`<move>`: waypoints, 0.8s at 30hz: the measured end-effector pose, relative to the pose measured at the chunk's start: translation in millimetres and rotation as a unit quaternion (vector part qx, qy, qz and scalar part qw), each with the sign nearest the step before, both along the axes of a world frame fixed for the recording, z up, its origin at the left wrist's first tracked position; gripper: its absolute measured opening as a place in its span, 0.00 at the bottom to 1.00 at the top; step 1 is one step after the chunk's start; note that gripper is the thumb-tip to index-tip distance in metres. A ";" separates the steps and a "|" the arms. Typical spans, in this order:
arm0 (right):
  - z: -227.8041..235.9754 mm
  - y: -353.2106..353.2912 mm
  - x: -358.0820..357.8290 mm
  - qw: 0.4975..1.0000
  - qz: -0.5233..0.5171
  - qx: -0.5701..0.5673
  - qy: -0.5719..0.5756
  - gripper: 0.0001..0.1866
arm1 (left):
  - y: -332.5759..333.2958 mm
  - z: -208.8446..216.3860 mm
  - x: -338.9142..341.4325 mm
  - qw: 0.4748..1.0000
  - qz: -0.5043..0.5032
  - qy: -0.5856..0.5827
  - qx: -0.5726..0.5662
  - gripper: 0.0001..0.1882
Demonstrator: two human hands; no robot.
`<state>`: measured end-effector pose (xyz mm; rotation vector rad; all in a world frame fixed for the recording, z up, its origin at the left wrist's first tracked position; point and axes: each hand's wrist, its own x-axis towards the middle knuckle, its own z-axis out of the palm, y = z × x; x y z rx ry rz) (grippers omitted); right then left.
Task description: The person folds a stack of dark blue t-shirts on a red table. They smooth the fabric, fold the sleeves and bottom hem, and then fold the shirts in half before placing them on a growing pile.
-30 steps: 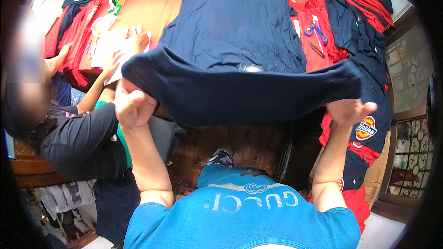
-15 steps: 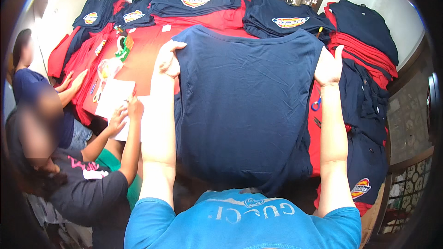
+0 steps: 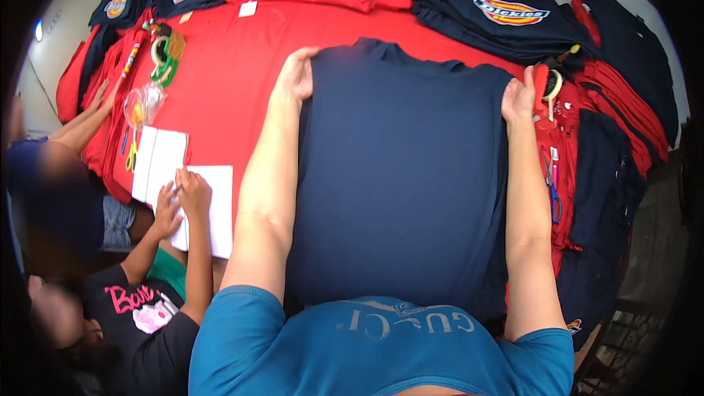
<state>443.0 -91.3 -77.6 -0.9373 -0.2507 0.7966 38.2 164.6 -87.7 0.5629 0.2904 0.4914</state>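
A plain navy T-shirt (image 3: 400, 176) hangs spread out between my arms, its lower part falling toward my body. My left hand (image 3: 297, 75) is closed on its upper left corner, at the shoulder. At the opposite shoulder, my right hand (image 3: 519, 97) grips the upper right corner, the thumb pointing up. The neckline is at the far edge, slightly rumpled. Beneath the shirt lies the red cloth (image 3: 257, 51) covering the table. The shirt's lower hem is hidden near my chest.
Stacks of navy shirts (image 3: 469, 37) and red shirts (image 3: 616, 103) line the far and right sides. On the left sit a green tape dispenser (image 3: 167, 59), yellow scissors (image 3: 132, 154) and an open notebook (image 3: 213, 205), with a person's hands (image 3: 187, 194) on it. Blue-handled scissors (image 3: 554, 198) lie right.
The shirt has come lower and flatter over the table, its neckline now bunched at the far edge. Both my hands still grip its corners. The view has tilted down.
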 end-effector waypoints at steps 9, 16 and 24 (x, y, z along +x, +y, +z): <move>43.8 -109.0 -47.8 0.984 0.177 -0.016 -0.010 0.36 | -95.3 35.7 -70.0 0.963 0.086 0.207 0.150 0.33; 45.9 -239.4 -173.3 0.852 0.123 -0.362 -0.357 0.13 | -252.7 41.4 -140.6 0.730 0.140 0.484 0.462 0.16; 38.3 -238.7 -261.1 0.693 -0.120 -0.344 -0.623 0.09 | -331.1 36.3 -114.6 0.472 0.335 0.426 0.695 0.11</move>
